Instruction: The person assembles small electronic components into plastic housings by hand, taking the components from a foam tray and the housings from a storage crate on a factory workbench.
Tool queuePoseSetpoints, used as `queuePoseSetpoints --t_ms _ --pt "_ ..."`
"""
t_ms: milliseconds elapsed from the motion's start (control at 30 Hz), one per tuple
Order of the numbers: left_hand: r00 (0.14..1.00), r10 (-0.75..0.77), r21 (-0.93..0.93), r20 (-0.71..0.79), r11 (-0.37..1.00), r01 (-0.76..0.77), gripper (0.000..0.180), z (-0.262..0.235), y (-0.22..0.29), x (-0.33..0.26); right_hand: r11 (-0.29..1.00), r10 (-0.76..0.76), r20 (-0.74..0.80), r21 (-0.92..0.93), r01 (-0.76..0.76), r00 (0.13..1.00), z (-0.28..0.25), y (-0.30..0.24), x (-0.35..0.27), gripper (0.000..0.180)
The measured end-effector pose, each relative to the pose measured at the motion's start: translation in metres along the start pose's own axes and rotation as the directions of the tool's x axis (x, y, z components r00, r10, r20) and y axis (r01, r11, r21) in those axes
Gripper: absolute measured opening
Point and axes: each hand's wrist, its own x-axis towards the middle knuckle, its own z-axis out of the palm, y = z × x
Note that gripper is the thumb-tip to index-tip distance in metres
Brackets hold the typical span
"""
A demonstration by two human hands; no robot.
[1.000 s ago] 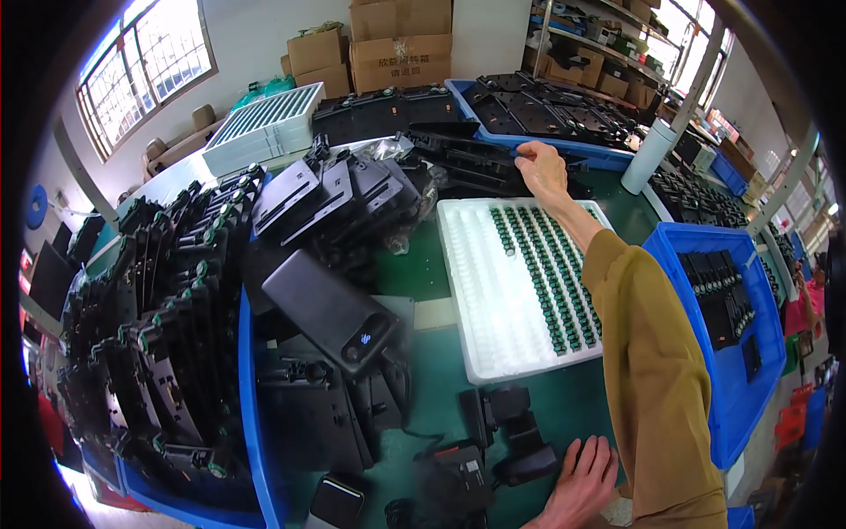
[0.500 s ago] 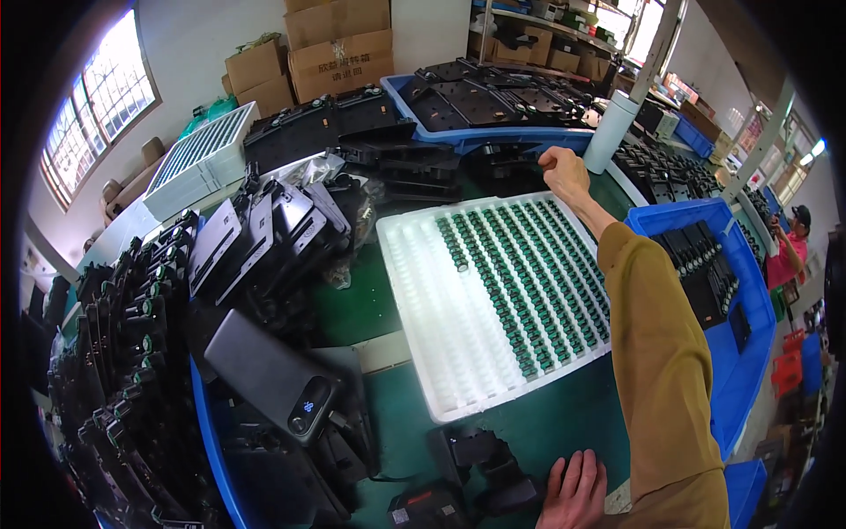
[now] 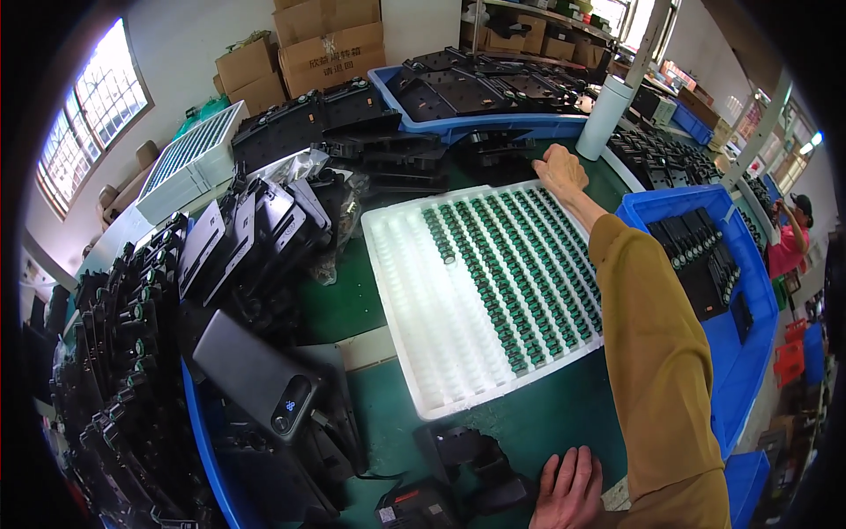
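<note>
A white plastic tray lies on the green table, its right half filled with rows of small green-and-black parts. My right hand, on an arm in a mustard sleeve, reaches across to the tray's far right corner with its fingers curled on the rim. At the bottom edge, my left hand rests flat on the table with fingers apart. It lies just beside some black parts and holds nothing.
A heap of black housings and a dark device with a lit display crowd the left. Blue bins of black parts stand at the right and far side. A white cylinder stands beyond the tray. A person works at far right.
The view has come nearer over the tray, which now looks larger and more central. My right hand stays at the tray's far corner. The left hand stays low by the black parts.
</note>
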Motion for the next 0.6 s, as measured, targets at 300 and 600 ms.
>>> queuePoseSetpoints --t_ms 300,600 --pt "1.000 -0.005 -0.002 0.001 1.000 0.005 0.047 0.002 0.001 0.000 0.936 0.236 0.031 0.260 -0.236 0.971 0.007 0.010 0.019 0.033" --pt "0.987 -0.039 -0.028 0.157 0.999 0.044 0.041 -0.010 0.003 0.005 0.402 0.453 0.297 0.774 -0.490 0.841 -0.022 0.014 0.023 0.028"
